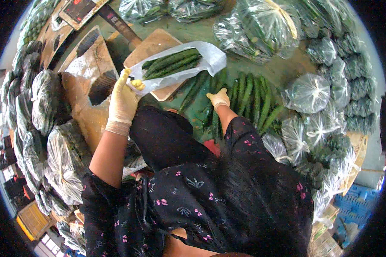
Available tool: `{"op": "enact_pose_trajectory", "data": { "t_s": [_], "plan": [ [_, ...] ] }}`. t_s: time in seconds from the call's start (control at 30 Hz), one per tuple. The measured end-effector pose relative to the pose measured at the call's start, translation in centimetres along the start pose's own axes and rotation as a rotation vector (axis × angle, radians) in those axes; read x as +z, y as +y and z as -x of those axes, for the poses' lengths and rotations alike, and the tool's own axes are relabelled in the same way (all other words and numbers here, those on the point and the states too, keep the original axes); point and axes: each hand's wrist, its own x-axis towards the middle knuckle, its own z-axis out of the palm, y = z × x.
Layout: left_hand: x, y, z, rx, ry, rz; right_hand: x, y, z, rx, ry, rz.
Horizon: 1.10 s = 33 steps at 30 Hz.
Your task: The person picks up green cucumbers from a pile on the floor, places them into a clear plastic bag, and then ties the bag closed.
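Observation:
My left hand [125, 96], in a pale glove, pinches the near end of a clear plastic bag [213, 59]. Several dark green cucumbers [173, 64] lie side by side inside the bag, which rests across the tan platform of a scale [156, 40]. To the right, my gloved right hand [219, 98] reaches down into a row of loose cucumbers [248, 96] on the green floor. Its fingers curl over a cucumber [218, 78] at the row's left part; the fingertips are partly hidden.
Filled, tied bags [270, 25] lie beyond the loose cucumbers, and more bags [309, 92] are stacked along the right. Another stack of bags [64, 158] lines the left, beside flattened cardboard [81, 111]. The scale's post [116, 21] rises at the upper left.

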Motion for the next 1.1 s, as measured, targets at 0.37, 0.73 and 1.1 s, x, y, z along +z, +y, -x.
{"op": "enact_pose_trajectory", "data": {
  "t_s": [0.37,0.73,1.1],
  "plan": [
    [-0.2,-0.4,-0.9,-0.011,-0.064,0.046,-1.9,6.0,-3.5,-0.041,-0.026,-0.617],
    [-0.6,-0.3,-0.9,0.001,-0.123,0.088,6.3,11.2,1.1,0.297,0.186,-0.419],
    [-0.5,-0.8,-1.2,-0.017,-0.12,0.069,-5.0,11.3,1.8,-0.334,-0.324,-1.183]
  ]
}}
